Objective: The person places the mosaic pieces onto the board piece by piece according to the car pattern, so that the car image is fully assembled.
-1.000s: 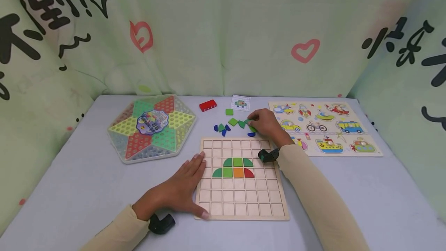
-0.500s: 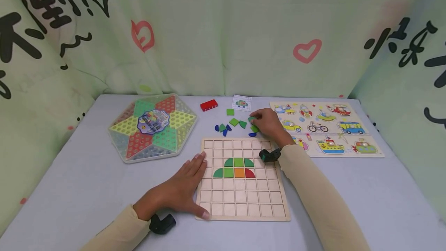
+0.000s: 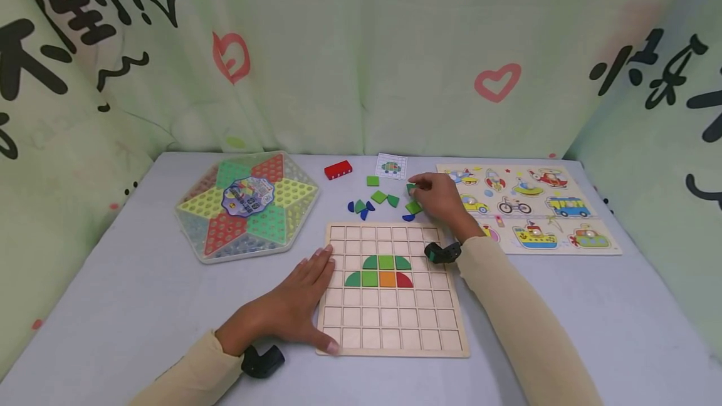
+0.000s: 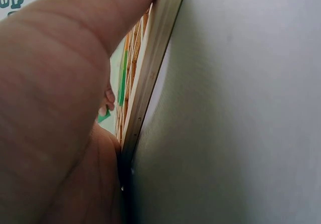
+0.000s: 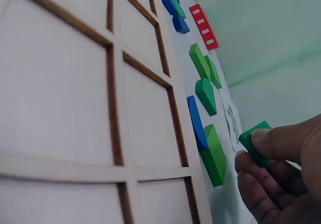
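Observation:
My right hand [image 3: 442, 196] pinches a dark green block [image 5: 256, 141] between thumb and fingers, beyond the far right corner of a wooden grid board [image 3: 389, 321]. My left hand [image 3: 296, 299] lies spread along the board's left edge, thumb at the near left corner. In the board's cells sit an orange square [image 3: 387, 279], a red quarter-round [image 3: 403, 279], light green squares and dark green quarter-rounds, forming two rows. Close to the right hand lie a light green square [image 3: 413, 207], a blue piece [image 3: 408, 217] and a dark green piece [image 3: 393, 200].
A printed pattern card [image 3: 392, 166] and a red block [image 3: 338, 170] lie at the back. Blue and green pieces [image 3: 361, 207] cluster behind the board. A hexagonal game board [image 3: 248, 205] stands left, a vehicle picture puzzle [image 3: 541, 212] right. A curtain [image 3: 361, 55] hangs behind the table.
My right hand has drawn slightly right with the dark green block, away from the loose pieces. The left hand has stayed on the board's edge.

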The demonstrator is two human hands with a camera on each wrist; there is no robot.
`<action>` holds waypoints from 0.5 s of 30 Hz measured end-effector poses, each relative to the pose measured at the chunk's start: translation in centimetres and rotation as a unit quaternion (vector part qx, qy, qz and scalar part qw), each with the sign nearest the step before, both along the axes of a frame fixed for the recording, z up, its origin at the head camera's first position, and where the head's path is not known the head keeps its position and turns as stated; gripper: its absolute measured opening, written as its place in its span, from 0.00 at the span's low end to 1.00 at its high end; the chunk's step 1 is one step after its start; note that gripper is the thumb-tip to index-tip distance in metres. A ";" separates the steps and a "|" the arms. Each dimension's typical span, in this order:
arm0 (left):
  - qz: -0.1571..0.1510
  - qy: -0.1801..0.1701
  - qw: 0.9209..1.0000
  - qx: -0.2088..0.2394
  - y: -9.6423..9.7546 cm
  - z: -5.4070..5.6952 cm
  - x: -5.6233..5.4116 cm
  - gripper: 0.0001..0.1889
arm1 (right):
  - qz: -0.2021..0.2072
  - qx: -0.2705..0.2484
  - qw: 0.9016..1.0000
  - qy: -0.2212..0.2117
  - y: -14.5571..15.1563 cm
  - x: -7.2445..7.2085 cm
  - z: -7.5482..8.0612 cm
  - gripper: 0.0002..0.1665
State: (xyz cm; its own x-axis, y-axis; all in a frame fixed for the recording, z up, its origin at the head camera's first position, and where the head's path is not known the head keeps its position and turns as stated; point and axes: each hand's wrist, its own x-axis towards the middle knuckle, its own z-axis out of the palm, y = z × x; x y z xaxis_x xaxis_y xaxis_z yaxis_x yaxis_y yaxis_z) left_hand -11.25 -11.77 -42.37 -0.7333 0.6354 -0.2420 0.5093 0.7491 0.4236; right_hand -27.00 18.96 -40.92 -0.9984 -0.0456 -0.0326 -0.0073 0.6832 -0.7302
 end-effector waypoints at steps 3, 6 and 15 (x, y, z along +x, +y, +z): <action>0.000 0.000 1.000 -0.001 0.0 0.0 0.0 0.72 | -0.002 -0.016 1.000 0.004 0.1 0.3 0.1 0.19; 0.001 0.000 1.000 -0.002 0.0 0.1 0.0 0.73 | 0.004 -0.025 1.000 0.006 0.3 0.5 0.3 0.18; 0.001 -0.004 1.000 -0.006 0.0 0.1 0.0 0.72 | 0.005 -0.052 0.998 -0.022 1.4 1.3 0.6 0.14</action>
